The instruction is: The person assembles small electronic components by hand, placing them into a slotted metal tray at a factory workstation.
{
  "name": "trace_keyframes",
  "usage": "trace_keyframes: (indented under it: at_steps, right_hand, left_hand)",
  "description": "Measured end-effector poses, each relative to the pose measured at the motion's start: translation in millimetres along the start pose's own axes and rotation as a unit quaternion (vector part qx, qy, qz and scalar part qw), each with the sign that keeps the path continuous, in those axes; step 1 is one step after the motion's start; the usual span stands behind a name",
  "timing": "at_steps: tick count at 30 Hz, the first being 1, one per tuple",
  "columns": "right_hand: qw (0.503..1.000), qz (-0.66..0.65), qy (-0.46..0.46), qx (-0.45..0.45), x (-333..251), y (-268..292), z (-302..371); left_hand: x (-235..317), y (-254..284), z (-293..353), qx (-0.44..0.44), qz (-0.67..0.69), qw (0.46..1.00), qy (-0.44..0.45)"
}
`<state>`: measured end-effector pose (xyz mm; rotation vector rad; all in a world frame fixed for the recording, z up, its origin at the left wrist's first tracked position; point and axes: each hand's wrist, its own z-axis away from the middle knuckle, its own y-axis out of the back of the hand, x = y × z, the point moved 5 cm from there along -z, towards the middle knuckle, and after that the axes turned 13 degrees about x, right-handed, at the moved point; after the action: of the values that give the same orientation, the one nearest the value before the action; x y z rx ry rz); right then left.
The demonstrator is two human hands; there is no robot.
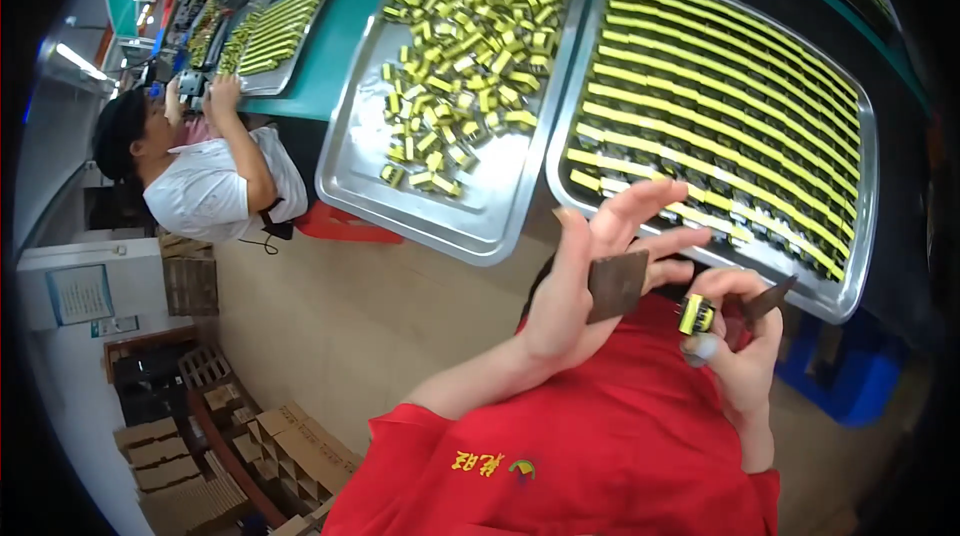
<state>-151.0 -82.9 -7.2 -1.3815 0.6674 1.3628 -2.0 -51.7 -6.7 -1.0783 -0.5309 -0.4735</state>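
My left hand (580, 286) is turned palm up with its fingers stretched and apart. A dark brown rectangular plate (618, 286) rests against its palm. Close by on the right, my right hand (740, 336) pinches a small yellow-and-black electronic component (696, 314) between thumb and fingers. A whitish cover sits on that thumb tip. From the same hand juts a dark, pointed, blade-like tool (772, 298); its other end is hidden. Just beyond both hands, a metal tray (858, 286) holds similar components in long rows.
Another metal tray (360, 171) left of it carries a loose heap of these components. Both trays stand on a green table (335, 46). At left a co-worker (210, 176) sits by a further tray (290, 76). A blue bin (840, 381) stands below right; cardboard boxes (290, 446) lie lower left.
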Motion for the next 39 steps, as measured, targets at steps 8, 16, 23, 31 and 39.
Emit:
trace_keyframes:
  at_steps: [8, 16, 23, 31, 39]
  right_hand:
    - [0.949, 0.217, 0.216, -0.075, -18, -22, -16]
    - [0.947, 0.216, 0.227, -0.077, -13, -13, -16]
    - [0.919, 0.245, 0.3, -0.077, -15, -12, -16]
    - [0.834, 0.336, 0.433, -0.055, -24, -24, -7]
    - [0.847, 0.308, 0.427, -0.067, -24, -28, -10]
  left_hand:
    - [9, -13, -4, -0.025, 0.074, 0.997, 0.006]
    - [-1, -15, -5, -0.031, 0.019, 0.999, -0.013]
    - [-4, -17, -1, -0.019, -0.038, 0.998, -0.048]
    - [-3, -16, 0, -0.03, -0.11, 0.991, -0.064]
    - [0, -19, 5, -0.04, -0.224, 0.966, -0.121]
